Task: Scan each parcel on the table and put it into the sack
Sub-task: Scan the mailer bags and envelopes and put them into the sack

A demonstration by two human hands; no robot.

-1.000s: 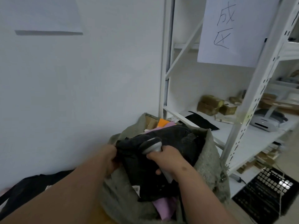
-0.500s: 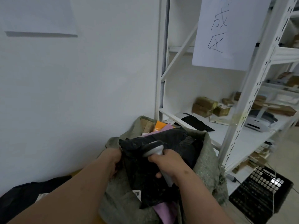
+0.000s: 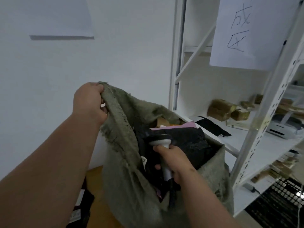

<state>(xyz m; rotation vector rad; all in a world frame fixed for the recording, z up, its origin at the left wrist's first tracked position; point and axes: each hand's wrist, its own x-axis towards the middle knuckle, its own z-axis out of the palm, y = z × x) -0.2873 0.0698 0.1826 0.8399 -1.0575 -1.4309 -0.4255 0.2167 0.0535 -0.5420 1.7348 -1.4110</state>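
My left hand (image 3: 89,102) grips the rim of the grey-green woven sack (image 3: 125,170) and holds it raised against the wall. Inside the open sack lie a black plastic parcel (image 3: 189,143), a pink parcel (image 3: 174,126) and a brown box (image 3: 162,122). My right hand (image 3: 176,162) holds a white handheld scanner (image 3: 162,143) by its handle, just inside the sack's mouth and above the black parcel. A white label (image 3: 144,161) shows on a dark parcel near the scanner.
A white metal shelf rack (image 3: 256,129) stands close on the right with brown boxes (image 3: 220,109), a black bag (image 3: 212,127) and a white label printer (image 3: 278,130). A paper sign (image 3: 246,30) hangs on the rack. A black crate (image 3: 279,203) sits bottom right. Dark parcels (image 3: 82,208) lie lower left.
My left hand has let go of the black parcel, taken the sack's rim and lifted it upward. The black parcel now lies lower inside the sack. My right hand keeps the scanner.
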